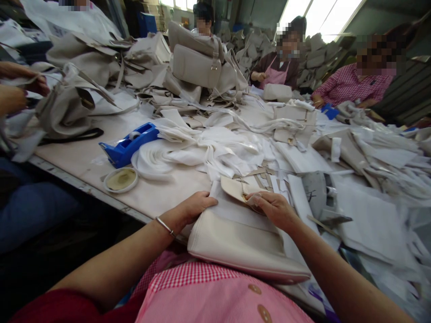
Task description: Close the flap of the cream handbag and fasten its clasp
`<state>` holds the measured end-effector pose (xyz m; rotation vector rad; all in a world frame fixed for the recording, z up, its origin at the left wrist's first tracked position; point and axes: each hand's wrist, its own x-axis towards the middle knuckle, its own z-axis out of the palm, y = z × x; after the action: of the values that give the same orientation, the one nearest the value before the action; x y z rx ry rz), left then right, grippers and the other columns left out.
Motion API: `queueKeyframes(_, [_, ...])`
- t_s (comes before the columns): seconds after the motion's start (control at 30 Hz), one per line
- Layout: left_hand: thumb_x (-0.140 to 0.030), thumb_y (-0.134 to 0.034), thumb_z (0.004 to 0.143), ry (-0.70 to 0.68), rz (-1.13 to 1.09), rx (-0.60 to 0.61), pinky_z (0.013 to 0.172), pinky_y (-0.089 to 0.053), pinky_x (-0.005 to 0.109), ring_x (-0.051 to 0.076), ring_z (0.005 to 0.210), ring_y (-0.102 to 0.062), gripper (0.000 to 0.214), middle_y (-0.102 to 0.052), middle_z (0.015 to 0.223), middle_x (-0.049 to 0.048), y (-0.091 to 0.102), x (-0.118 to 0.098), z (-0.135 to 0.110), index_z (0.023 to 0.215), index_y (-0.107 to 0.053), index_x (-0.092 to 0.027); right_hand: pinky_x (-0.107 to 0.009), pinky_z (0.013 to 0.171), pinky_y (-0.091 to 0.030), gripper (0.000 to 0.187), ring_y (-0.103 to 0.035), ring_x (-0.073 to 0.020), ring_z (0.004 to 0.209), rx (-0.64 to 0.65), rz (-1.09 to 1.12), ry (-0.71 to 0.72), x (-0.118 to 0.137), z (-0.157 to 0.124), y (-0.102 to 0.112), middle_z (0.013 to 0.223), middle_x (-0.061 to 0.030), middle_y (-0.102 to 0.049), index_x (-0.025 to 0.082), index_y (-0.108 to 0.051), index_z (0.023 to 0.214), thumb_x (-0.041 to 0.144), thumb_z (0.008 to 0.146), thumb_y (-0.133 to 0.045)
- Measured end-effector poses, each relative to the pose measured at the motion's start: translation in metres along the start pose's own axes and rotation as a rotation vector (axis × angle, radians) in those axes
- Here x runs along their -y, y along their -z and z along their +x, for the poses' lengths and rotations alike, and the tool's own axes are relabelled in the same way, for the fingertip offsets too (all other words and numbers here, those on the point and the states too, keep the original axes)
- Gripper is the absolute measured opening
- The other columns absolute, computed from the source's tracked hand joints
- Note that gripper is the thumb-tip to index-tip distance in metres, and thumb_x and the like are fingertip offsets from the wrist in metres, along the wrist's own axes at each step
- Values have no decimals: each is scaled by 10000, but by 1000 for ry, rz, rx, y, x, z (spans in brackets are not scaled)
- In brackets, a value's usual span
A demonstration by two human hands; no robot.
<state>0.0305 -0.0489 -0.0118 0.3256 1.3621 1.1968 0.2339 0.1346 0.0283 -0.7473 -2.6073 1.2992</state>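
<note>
We note open tabletop just beyond the left hand, a bare strip running left toward a shallow round dish and a blue tape dispenser. Directly ahead of both hands, a heap of white fabric blocks forward passage. Right of the right hand, stacked white sheets and loose pieces crowd the surface. The cream bag fills the space between the hands.

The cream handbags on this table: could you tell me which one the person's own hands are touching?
The flat-lying handbag at the near table edge, under the left hand and right hand; the others sit piled farther back.
</note>
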Motion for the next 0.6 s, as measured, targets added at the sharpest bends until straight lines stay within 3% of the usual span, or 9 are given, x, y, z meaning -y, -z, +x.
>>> queueKeyframes(0.17, [-252, -692, 648, 0, -6, -20, 572, -527, 310, 228, 657, -680, 286, -740, 795, 97, -2, -2, -3, 894, -651, -113, -272, 591, -407, 411, -577, -164, 657, -23, 0, -101, -11, 3, 0, 743, -1, -695, 214, -767, 806, 501, 931, -500])
queueKeyframes(0.3, [-248, -680, 645, 1, -8, -12, 580, -530, 315, 238, 672, -687, 256, -732, 779, 88, -2, -3, -4, 868, -646, -127, -266, 577, -413, 421, -574, -163, 650, -33, -45, -78, -11, 3, -3, 742, -5, -697, 200, -760, 790, 497, 932, -499])
queueKeyframes(0.47, [-243, -681, 628, 0, 2, -8, 570, -522, 309, 242, 675, -687, 259, -729, 769, 84, 0, -2, -3, 858, -650, -129, -286, 706, -499, 396, -667, -196, 785, -25, -123, 61, 4, -1, -10, 867, -37, -750, 200, -753, 784, 418, 962, -474])
queueKeyframes(0.6, [-251, -683, 628, 3, 6, -13, 573, -523, 306, 237, 677, -685, 302, -746, 815, 102, 1, 0, -1, 899, -664, -119, -335, 877, -536, 344, -698, -218, 949, 12, -208, 202, 13, -10, -17, 1033, -71, -758, 215, -754, 913, 364, 990, -454])
